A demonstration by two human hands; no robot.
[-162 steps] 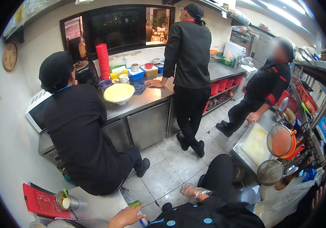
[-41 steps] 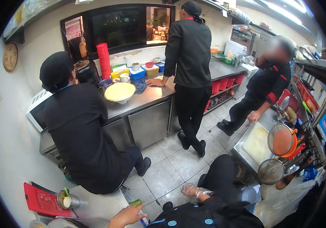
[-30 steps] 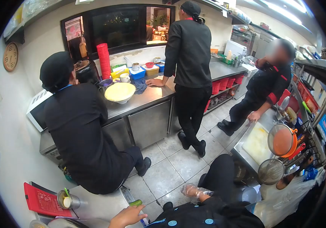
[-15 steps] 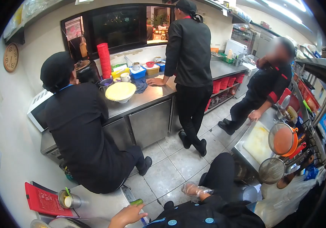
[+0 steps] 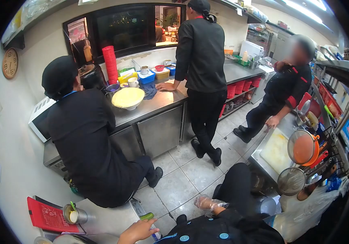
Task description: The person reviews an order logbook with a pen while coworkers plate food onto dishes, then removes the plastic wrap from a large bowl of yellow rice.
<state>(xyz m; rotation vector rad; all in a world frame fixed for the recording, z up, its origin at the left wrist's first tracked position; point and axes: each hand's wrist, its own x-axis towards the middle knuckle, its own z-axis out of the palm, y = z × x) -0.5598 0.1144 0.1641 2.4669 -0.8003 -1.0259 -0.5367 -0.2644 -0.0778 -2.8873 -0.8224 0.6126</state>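
Note:
My left hand lies at the lower middle, back up, with its fingers stretched out over the edge of a low pale counter. Just beyond the fingertips is a short green rounded thing, perhaps a cucumber piece; whether the fingers touch it I cannot tell. My right hand wears a loose clear plastic glove and hovers or rests by my dark-trousered leg. The glove's folds hide how its fingers are set, and nothing shows in it.
Three people in black stand or sit around: one at left, one at the steel counter, one at right. A yellow-topped bowl, stacked red baskets, a white cutting board and a metal cup are nearby.
The whole view has shifted very slightly, with most things a little further left. Both of my hands and the green thing stay nearly where they were.

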